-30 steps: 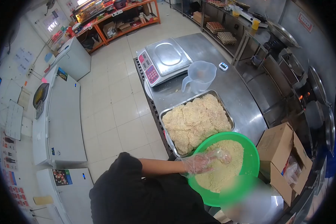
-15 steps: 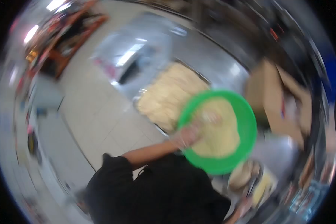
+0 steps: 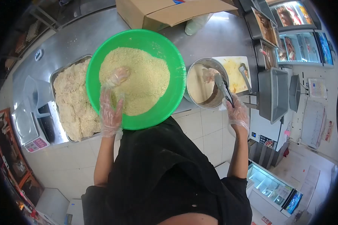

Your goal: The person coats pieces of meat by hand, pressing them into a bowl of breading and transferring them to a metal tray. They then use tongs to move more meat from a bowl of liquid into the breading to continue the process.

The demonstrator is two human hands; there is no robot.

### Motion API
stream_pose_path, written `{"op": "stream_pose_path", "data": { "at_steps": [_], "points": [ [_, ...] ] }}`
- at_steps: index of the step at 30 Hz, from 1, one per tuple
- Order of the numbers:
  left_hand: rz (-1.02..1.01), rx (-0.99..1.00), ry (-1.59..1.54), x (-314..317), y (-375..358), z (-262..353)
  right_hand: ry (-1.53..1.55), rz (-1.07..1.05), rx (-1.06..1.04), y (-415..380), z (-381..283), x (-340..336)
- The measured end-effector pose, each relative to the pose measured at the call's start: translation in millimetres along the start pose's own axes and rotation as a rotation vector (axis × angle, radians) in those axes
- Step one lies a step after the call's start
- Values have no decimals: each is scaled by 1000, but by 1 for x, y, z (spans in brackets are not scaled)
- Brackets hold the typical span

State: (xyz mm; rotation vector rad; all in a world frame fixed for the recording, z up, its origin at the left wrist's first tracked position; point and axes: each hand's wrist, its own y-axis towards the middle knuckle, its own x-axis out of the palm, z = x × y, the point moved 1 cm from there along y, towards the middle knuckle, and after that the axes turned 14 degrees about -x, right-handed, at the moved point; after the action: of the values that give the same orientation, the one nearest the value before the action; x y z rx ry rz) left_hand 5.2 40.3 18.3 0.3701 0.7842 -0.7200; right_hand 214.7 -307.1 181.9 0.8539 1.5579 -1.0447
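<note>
My left hand (image 3: 112, 112), in a clear plastic glove, reaches over the near-left rim of a green basin (image 3: 178, 67) with its fingers apart. Just beyond the fingertips a crumb-dusted piece of meat (image 3: 119, 74) lies on pale breadcrumbs (image 3: 150, 77). My gloved right hand (image 3: 238, 114) is closed around metal tongs (image 3: 224, 89). The tips of the tongs meet a piece of raw meat (image 3: 209, 75) inside a round steel pot (image 3: 190, 94). Creamy batter (image 3: 199, 84) fills part of that pot, which stands right of the basin.
Left of the basin sits a tray of breaded pieces (image 3: 76, 97). Farther left are a scale (image 3: 39, 141) and a clear plastic jug (image 3: 35, 90). A cardboard box (image 3: 139, 15) stands behind. Right of the pot lies a stained cutting board (image 3: 234, 69); metal pans (image 3: 272, 90) hang beyond.
The view has swung right and sharpened. My left hand stays at the basin's left side by the meat piece. My right hand, earlier at the lower edge, now shows clearly with the tongs at the pot.
</note>
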Motion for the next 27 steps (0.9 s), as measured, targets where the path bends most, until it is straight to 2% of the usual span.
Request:
{"op": "stream_pose_path", "data": {
  "at_steps": [6, 9, 10, 12, 14, 16, 17, 19, 20, 22, 23, 25, 27],
  "points": [
    [14, -80, -69, -6, 0, 0, 194, -23, -114, -17, 11, -18],
    [6, -142, -189, -6, 5, -5, 373, -91, -222, -19, -8, -37],
    [-6, -189, -262, -5, 5, -6, 369, -101, -222, -17, -13, -40],
    [4, -207, -274, -3, 6, -10, 417, -187, -393, -4, -31, -40],
    [27, -226, -280, -7, 6, -11, 419, -217, -438, 7, -49, -34],
    [-36, -369, -459, -11, 4, -7, 424, -246, -486, 19, -68, -27],
    [-29, -378, -454, -12, 4, -4, 356, -284, -523, 24, -78, -24],
    [-57, -597, -646, -12, 5, -3, 194, -285, -599, 29, -104, -16],
    [-50, -603, -644, -8, 5, -9, 195, -290, -607, 27, -118, -6],
    [-10, -887, -749, 6, 3, -25, 23, -300, -630, 23, -139, 22],
    [-5, -890, -751, 1, 4, -17, 21, -302, -635, 21, -144, 42],
    [-31, -949, -701, -11, 3, 6, 93, -276, -778, 17, -147, 77],
    [-34, -959, -734, -5, 1, 4, 145, -303, -749, 17, -137, 69]
  ]
}}
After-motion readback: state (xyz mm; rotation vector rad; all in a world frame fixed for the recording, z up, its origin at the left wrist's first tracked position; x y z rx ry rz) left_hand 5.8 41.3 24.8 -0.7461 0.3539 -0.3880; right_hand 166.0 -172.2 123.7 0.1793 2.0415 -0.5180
